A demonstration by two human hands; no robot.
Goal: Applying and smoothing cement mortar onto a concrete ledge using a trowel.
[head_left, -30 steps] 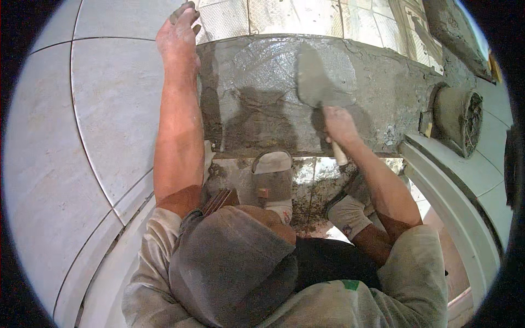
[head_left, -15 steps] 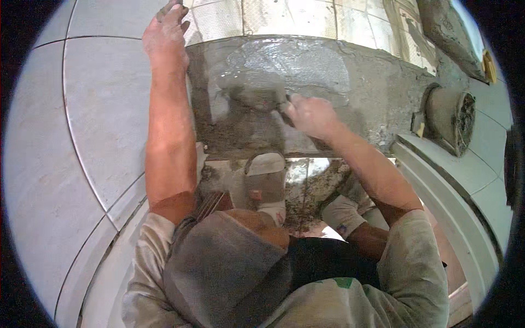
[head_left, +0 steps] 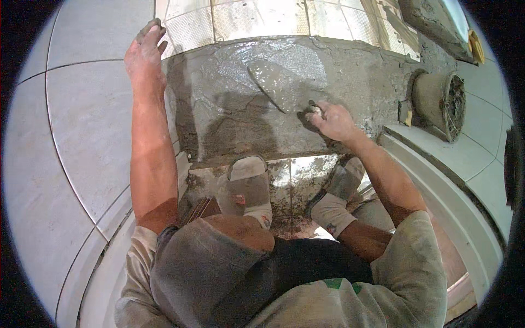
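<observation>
My right hand (head_left: 332,121) is closed round the trowel's handle (head_left: 315,110) over a band of wet grey mortar (head_left: 205,82). The trowel blade (head_left: 270,85), coated in shiny mortar, points up and leftward across that band. At the upper left, my left hand (head_left: 143,52) rests at the edge of the large grey tiles (head_left: 87,131), its dusty, grey-tipped fingers slightly bent and apart, with nothing visible in them.
My slippered feet (head_left: 245,180) stand below the mortar band on stained flooring. A dirty grey bucket (head_left: 437,106) lies on its side at right, below a mortar-smeared slab (head_left: 437,22). A white frame (head_left: 448,197) curves along the right. Small pale tiles (head_left: 262,19) lie beyond the band.
The trowel blade has swung from pointing up to pointing up-left, shifting leftward over the mortar. My right hand moved left, then back rightward. My left hand has moved left and slightly down in view.
</observation>
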